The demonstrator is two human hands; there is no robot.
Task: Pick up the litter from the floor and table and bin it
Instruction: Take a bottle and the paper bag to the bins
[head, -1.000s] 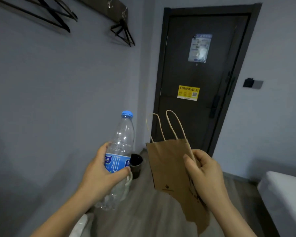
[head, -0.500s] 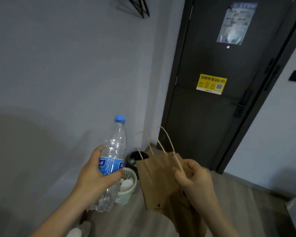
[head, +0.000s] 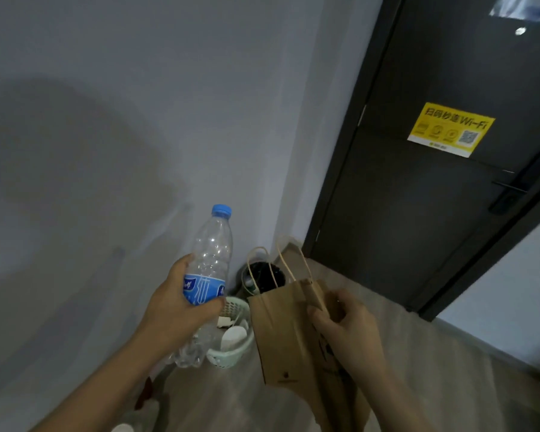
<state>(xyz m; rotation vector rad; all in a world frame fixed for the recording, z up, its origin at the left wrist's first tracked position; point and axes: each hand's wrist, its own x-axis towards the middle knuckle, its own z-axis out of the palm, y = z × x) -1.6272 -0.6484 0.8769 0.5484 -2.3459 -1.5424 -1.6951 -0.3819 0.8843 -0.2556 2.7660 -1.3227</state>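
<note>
Head view, lower centre: grips bottle (head: pixel 211 254) upright at label (head: pixel 203 289) w/ left hand (head: pixel 175 310), fingers wrapped round it, pinches bag (head: pixel 281 338) near top w/ right hand (head: pixel 343 325), fingers curled, holds both over basket (head: pixel 242 347) & black bin (head: pixel 264 275) by wall (head: pixel 106 151), prob. to drop straight in.

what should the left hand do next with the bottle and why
Probably lower the bottle into the green basket by its base: the left hand grips it upright, and the basket holds white litter.
</note>
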